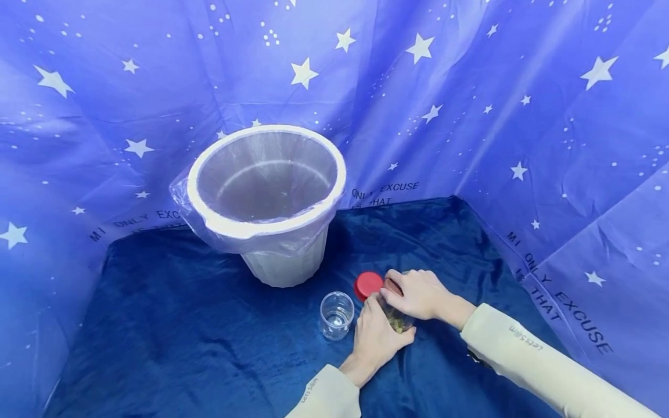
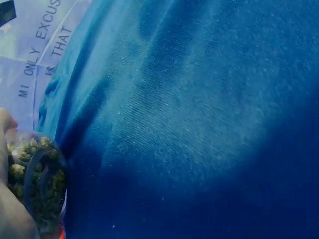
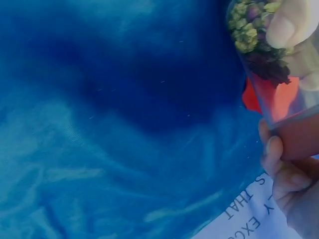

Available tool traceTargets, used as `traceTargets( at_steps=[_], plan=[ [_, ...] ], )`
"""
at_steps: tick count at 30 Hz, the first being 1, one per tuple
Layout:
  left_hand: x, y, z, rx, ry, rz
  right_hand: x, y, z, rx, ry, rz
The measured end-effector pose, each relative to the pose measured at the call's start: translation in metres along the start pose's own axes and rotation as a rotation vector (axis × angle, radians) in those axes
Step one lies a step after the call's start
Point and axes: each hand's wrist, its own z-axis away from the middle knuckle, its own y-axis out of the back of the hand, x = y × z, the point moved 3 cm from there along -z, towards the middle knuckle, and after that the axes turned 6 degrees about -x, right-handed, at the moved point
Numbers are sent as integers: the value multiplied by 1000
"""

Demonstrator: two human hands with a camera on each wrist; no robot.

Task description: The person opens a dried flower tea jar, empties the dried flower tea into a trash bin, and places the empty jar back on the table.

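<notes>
In the head view my left hand [image 1: 377, 337] grips the body of a clear jar [image 1: 395, 322], its thumb and fingers spread round the side. Dried yellow-green flower buds [image 3: 244, 35] with some dark red pieces fill part of the jar. My right hand [image 1: 422, 295] holds the jar's brownish-red lid [image 3: 301, 138], fingers curled about its rim. The lid sits at the jar's mouth; how tightly, I cannot tell. Left of the jar stands a clear cup [image 1: 337, 316]. A round red lid [image 1: 369, 284] is just behind my left hand; what lies beneath it is hidden.
A large white bin [image 1: 284, 267] lined with a clear plastic bag stands at the back, left of the hands. Dark blue cloth [image 1: 183, 325] covers the surface. Purple star-printed fabric [image 1: 460, 116] hangs round the back and sides.
</notes>
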Motion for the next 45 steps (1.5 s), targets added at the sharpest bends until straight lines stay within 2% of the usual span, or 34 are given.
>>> traceTargets(
  at_steps=[6, 11, 13, 16, 20, 23, 27, 31, 35, 39, 41, 45],
  plan=[
    [8, -2, 1, 32, -54, -147, 11, 0, 12, -46, -16, -66],
    [9, -4, 0, 51, -73, -186, 14, 2, 13, -113, -33, -85],
    [8, -5, 0, 61, -78, -191, 14, 5, 11, -161, -45, -105],
    [8, -4, -2, 65, -85, -194, 15, 10, 7, -275, -84, -186],
    [9, -2, -5, 34, -90, -193, 16, 20, 2, -461, -229, -356],
    [10, 0, -7, -4, -95, -198, 18, 27, 2, -539, -379, -415],
    [11, 1, -8, -43, -99, -203, 20, 31, 3, -575, -533, -371],
    [11, 2, -10, -78, -91, -204, 20, 30, 5, -586, -607, -354],
    [11, 1, -11, -119, -69, -195, 18, 27, 6, -581, -619, -357],
    [10, 0, -11, -144, -54, -189, 19, 26, 7, -564, -582, -370],
    [9, 0, -11, -142, -55, -191, 20, 25, 7, -553, -537, -377],
    [8, 0, -11, -118, -78, -213, 22, 26, 5, -565, -398, -388]
  ],
)
